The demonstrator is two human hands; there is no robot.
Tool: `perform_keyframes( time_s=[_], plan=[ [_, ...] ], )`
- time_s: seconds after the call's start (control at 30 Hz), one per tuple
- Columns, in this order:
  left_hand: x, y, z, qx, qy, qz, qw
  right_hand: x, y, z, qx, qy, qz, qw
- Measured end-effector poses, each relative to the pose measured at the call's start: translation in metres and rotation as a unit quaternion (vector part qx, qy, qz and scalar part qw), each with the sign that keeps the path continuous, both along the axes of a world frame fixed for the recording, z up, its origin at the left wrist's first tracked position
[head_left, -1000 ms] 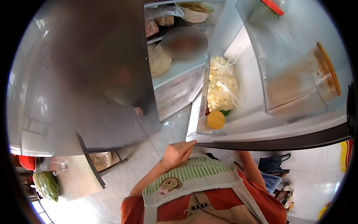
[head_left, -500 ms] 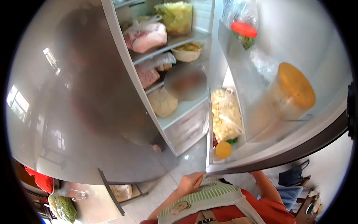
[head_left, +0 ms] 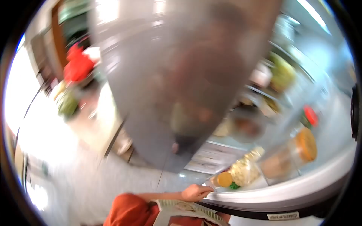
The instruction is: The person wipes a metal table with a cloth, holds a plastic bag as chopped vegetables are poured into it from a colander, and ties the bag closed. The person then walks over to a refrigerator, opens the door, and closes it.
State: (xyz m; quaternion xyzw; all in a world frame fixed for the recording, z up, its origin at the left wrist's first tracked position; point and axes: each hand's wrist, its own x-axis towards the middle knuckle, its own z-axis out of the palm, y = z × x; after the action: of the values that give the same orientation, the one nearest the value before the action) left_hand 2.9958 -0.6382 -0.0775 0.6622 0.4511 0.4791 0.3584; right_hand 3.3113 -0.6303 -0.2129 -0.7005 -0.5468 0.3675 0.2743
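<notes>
Blurred by motion, my left hand (head_left: 197, 192) is closed at the lower corner of the open fridge door (head_left: 264, 199), its fingers on the door's edge. My right hand is hidden below the door. In the door's lower bin lie a bag of pale pieces (head_left: 243, 171) and a jar with a yellow lid (head_left: 224, 179). A large jar with an orange lid (head_left: 306, 144) and a red-lidded jar (head_left: 310, 115) sit higher in the door. On the inner shelves are a bag of yellow-green food (head_left: 283, 71) and a covered dark bowl (head_left: 247, 123).
The other, glossy grey fridge door (head_left: 158, 86) fills the middle of the view. At the left, a table (head_left: 88, 124) bears a red bag (head_left: 78, 66) and a bag of green vegetables (head_left: 68, 103). Tiled floor (head_left: 132, 180) shows below.
The view has swung left, so the fridge shelves now appear farther right and the table has come higher into view. My left hand remains at the door's corner; my right arm has gone from sight.
</notes>
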Motion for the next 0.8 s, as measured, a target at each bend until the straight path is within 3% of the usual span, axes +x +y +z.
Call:
perform_keyframes(
  time_s=[0.17, 0.23, 0.43, 0.53, 0.57, 0.63, 0.73, 0.8],
  plan=[
    [0.015, -0.051, -0.041, 0.021, -0.014, 0.022, 0.999, -0.031, 0.011, 0.004, -0.013, 0.079, 0.026, 0.996],
    [0.002, -0.066, -0.049, -0.018, -0.009, 0.048, 0.999, -0.046, 0.018, 0.004, -0.012, 0.096, 0.036, 0.995],
    [-0.072, -0.086, -0.04, 0.006, 0.007, 0.128, 0.992, -0.094, 0.02, 0.005, 0.004, 0.135, 0.023, 0.991],
    [-0.111, -0.091, -0.037, -0.02, 0.007, 0.118, 0.993, -0.113, 0.028, 0.006, 0.026, 0.154, 0.013, 0.988],
    [-0.118, -0.091, -0.039, -0.006, -0.01, 0.12, 0.993, -0.121, 0.031, 0.018, -0.01, 0.068, 0.001, 0.998],
    [-0.127, -0.092, -0.047, -0.134, -0.044, 0.072, 0.987, -0.137, 0.021, 0.036, -0.002, 0.02, -0.018, 1.0],
    [-0.143, -0.09, -0.037, -0.175, -0.05, -0.013, 0.983, -0.143, 0.01, 0.037, -0.024, 0.038, -0.046, 0.998],
    [-0.142, -0.088, -0.026, -0.162, -0.067, 0.022, 0.984, -0.152, 0.008, 0.061, -0.019, 0.057, -0.078, 0.995]
  ],
)
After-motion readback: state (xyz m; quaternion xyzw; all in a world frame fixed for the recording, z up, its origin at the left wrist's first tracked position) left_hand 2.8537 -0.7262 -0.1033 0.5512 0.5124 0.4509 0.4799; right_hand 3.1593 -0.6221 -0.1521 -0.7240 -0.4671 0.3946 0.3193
